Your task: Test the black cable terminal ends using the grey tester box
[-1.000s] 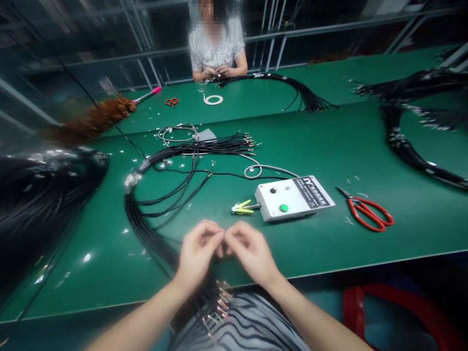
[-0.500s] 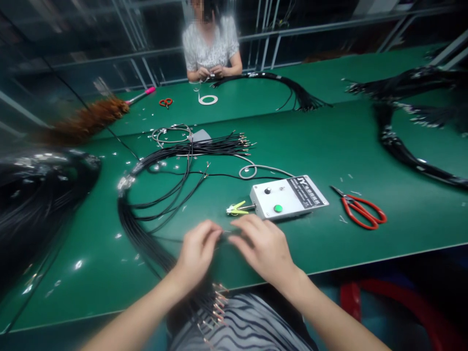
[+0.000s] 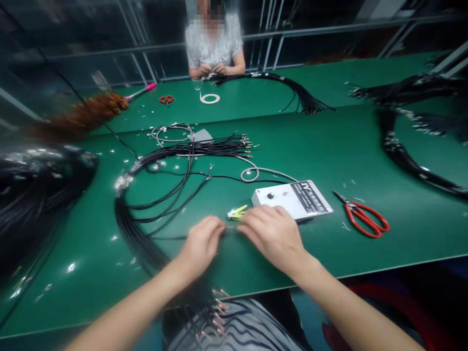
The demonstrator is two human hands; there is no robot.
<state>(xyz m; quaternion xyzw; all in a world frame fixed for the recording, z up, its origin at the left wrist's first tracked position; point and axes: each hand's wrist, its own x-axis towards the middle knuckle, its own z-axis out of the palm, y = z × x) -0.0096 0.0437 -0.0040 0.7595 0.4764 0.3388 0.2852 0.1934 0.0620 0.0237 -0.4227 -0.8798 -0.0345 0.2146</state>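
Note:
My left hand (image 3: 203, 246) is closed in a pinch on a black wire (image 3: 170, 238) that runs in from the left. A thin pale end of it shows between my two hands. My right hand (image 3: 273, 238) pinches this end, fingertips together, just in front of the white control box (image 3: 278, 195) and partly covering it. Beside the right fingers, a yellow-green clip (image 3: 239, 211) sticks out from the box. A thick bundle of black wires (image 3: 135, 234) curves round on the left, with bare copper ends (image 3: 219, 312) hanging over my lap.
Red-handled scissors (image 3: 365, 217) lie right of the box. Across the table a person (image 3: 215, 46) handles a white strip near a tape roll (image 3: 209, 99). More black cable bundles lie at left (image 3: 40, 195) and right (image 3: 405, 156). A brown duster (image 3: 91, 112) lies at back left.
My right fingers have closed from a looser hold into a pinch. The right hand has shifted slightly right and now hides the box's green button. The left hand keeps its pinch.

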